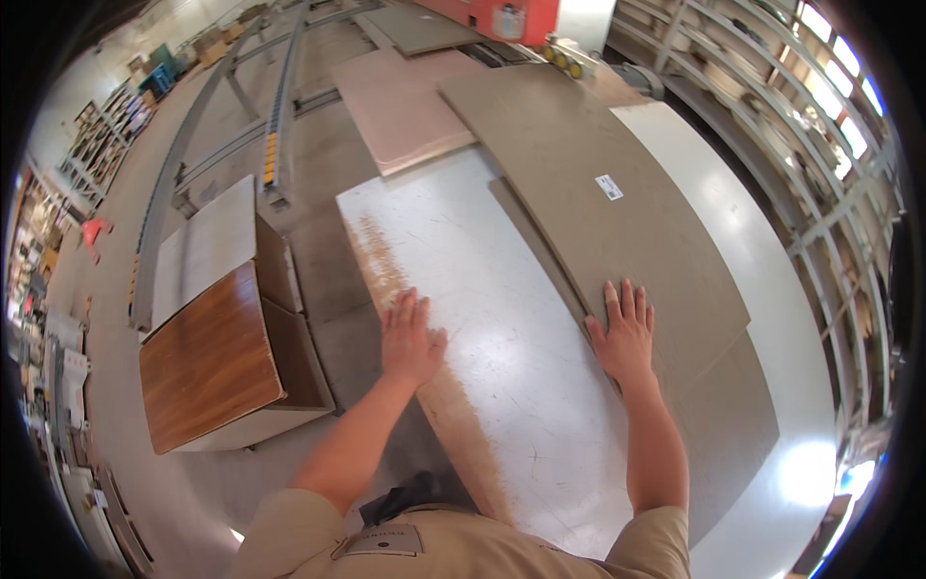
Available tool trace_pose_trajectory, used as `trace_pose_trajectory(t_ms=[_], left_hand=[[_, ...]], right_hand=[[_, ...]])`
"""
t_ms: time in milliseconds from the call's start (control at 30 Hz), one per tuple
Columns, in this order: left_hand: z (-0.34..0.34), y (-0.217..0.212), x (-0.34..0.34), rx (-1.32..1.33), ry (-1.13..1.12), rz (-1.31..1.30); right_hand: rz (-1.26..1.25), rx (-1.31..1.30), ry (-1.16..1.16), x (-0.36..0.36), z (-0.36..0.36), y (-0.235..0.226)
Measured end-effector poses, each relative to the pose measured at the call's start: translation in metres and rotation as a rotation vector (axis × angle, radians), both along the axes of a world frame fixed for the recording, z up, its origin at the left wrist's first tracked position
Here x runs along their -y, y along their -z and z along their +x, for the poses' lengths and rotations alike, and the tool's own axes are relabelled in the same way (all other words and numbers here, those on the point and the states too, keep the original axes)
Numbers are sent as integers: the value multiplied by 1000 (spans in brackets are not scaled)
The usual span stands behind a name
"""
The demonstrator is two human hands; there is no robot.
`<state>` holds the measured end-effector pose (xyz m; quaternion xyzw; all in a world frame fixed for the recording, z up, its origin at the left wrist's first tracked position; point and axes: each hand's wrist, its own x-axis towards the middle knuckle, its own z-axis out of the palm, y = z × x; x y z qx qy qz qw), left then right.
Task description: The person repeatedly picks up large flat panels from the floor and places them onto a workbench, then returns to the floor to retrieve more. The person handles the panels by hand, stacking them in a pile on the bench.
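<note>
My left hand (410, 338) lies flat, fingers spread, on the left edge of a large white panel (482, 289) whose left strip is worn to brown. My right hand (624, 333) presses flat on the near edge of a grey-brown board (588, 183) that rests diagonally on top of the white panel. A second grey-brown board (733, 415) lies beneath it to the right. Neither hand grips anything.
A low cabinet with a wood-grain top (207, 362) and a white top section (207, 246) stands on the floor to the left. A pinkish board (400, 106) lies farther ahead. Metal racking (820, 193) runs along the right, a rail track (280, 106) ahead left, shelves (106, 135) far left.
</note>
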<state>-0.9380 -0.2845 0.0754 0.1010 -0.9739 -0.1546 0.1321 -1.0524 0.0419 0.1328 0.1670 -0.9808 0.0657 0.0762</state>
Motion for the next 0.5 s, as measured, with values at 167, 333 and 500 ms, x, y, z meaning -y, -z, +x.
trace_pose_trajectory(t_ms=[167,333,500], left_hand=[[2,7,8,-43,21,-18],[0,7,9,-51,59,-44],[1,8,8,-83,60,-57]], right_hand=[[29,83,40,-81,85,-11],[101,170,61,-170,164,-20],[136,178,32,-221,218,-20]])
